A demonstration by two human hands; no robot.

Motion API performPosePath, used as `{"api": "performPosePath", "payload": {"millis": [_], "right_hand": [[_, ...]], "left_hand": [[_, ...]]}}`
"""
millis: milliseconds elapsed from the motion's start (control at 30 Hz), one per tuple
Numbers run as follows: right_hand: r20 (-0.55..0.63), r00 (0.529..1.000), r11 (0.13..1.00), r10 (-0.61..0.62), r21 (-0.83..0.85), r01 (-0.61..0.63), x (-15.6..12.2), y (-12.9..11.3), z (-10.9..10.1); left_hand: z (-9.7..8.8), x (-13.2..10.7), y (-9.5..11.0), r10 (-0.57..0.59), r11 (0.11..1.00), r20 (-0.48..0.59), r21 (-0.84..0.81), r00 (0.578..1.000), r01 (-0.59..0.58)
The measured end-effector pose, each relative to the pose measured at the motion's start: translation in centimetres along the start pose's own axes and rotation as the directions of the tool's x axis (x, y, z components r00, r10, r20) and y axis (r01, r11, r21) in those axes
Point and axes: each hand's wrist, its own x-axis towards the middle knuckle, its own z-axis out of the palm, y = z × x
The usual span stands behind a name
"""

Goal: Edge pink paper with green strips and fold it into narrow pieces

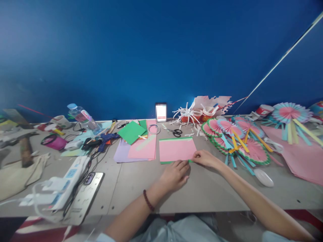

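Observation:
A pink paper sheet edged in green (176, 149) lies flat on the grey table (141, 188) in front of me. My left hand (176, 173), with a dark bead bracelet on the wrist, rests at the sheet's near edge, fingers curled and pressing on it. My right hand (204, 157) pinches the sheet's near right corner. Both hands touch the same sheet.
More pink, purple and green sheets (141, 144) lie left of it. Scissors (174, 131), a tape ring (153, 129), a glue gun (107, 138), a phone (87, 193), a power strip (68, 178) and a water bottle (82, 117) are about. Paper fans (237, 141) pile at right. Blue wall behind.

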Motion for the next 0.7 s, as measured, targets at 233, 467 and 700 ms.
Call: {"api": "performPosePath", "payload": {"millis": [233, 467, 700], "right_hand": [[0.004, 1.000, 1.000, -0.014, -0.007, 0.014, 0.02, -0.11, -0.09], [-0.011, 1.000, 1.000, -0.014, -0.003, 0.014, -0.15, -0.27, -0.07], [-0.019, 1.000, 1.000, 0.002, -0.025, -0.002, -0.41, -0.63, -0.21]], "left_hand": [[-0.28, 0.25, 0.35, 0.004, 0.997, 0.077, 0.071, 0.997, -0.010], [-0.36, 0.35, 0.37, -0.007, 0.998, 0.094, 0.058, 0.996, 0.001], [-0.20, 0.32, 0.29, 0.003, 0.998, 0.081, 0.070, 0.997, -0.009]]}}
